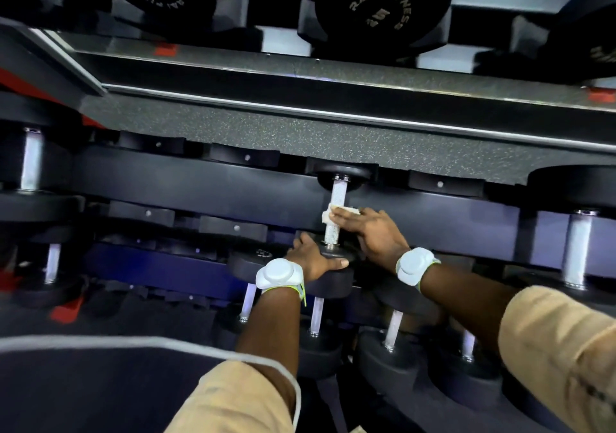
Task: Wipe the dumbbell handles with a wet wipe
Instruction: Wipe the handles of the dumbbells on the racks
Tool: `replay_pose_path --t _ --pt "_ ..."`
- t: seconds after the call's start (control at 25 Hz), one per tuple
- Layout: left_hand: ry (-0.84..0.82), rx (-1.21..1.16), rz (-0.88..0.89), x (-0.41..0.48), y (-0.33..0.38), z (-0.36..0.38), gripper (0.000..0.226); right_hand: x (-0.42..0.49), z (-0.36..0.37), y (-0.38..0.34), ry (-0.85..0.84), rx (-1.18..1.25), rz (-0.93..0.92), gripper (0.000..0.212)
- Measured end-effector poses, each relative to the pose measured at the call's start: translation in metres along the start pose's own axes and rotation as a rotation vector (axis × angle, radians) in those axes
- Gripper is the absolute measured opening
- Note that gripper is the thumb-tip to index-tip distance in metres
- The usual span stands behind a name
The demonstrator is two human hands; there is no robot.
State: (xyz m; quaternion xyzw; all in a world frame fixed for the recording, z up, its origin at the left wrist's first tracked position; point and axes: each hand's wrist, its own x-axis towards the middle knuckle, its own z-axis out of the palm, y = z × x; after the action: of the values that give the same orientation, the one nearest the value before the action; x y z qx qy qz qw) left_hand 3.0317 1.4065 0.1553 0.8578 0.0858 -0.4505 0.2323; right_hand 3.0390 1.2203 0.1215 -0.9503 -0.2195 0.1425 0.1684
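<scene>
I'm leaning over the rack (200, 182) right now, working on one dumbbell (333, 284) that's sitting in the middle row with its handle (337, 194) pointing away from me. My right hand (373, 232) is pressing the wet wipe (328, 214) against the handle about halfway along. My fingers are lying pretty much straight across it, not curled, and the wipe is bunching up on the left side of the bar and poking out above my fingers. The knurled metal is showing both above and below the wipe.

My left hand (310, 256) is gripping the near head (335, 254) of that same dumbbell, fingers wrapping over the top edge and thumb running along the rim. The far head (343, 174) is tucking in under the speckled shelf (300, 132).

I'm wearing a white band on each wrist (278, 272) and tan sleeves (240, 399). Below my arms, a row of smaller dumbbells (393, 329) is sitting close together, and up top a big one reading RAI FITNESS (383, 5) is resting on the upper tier.
</scene>
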Motion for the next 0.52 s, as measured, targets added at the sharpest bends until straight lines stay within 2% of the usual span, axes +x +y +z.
replay_pose_path --t 0.12,0.24,0.4,0.44,0.52 --pt "-0.017 -0.021 0.004 0.004 0.000 -0.001 0.119 -0.004 0.027 -0.021 0.228 0.361 0.254 0.072" --pt "-0.038 -0.003 -0.004 0.001 0.003 -0.002 0.107 0.004 0.036 -0.059 0.310 0.716 0.515 0.063" --pt "-0.034 0.049 -0.008 -0.001 0.006 -0.005 0.070 0.018 0.022 -0.087 0.357 0.764 0.848 0.049" --pt "-0.026 0.052 -0.013 -0.002 0.007 -0.005 0.067 0.023 0.017 -0.090 0.365 0.797 0.947 0.046" --pt "-0.010 0.038 -0.034 0.001 0.006 -0.003 0.074 0.044 0.003 -0.086 0.427 0.919 1.097 0.041"
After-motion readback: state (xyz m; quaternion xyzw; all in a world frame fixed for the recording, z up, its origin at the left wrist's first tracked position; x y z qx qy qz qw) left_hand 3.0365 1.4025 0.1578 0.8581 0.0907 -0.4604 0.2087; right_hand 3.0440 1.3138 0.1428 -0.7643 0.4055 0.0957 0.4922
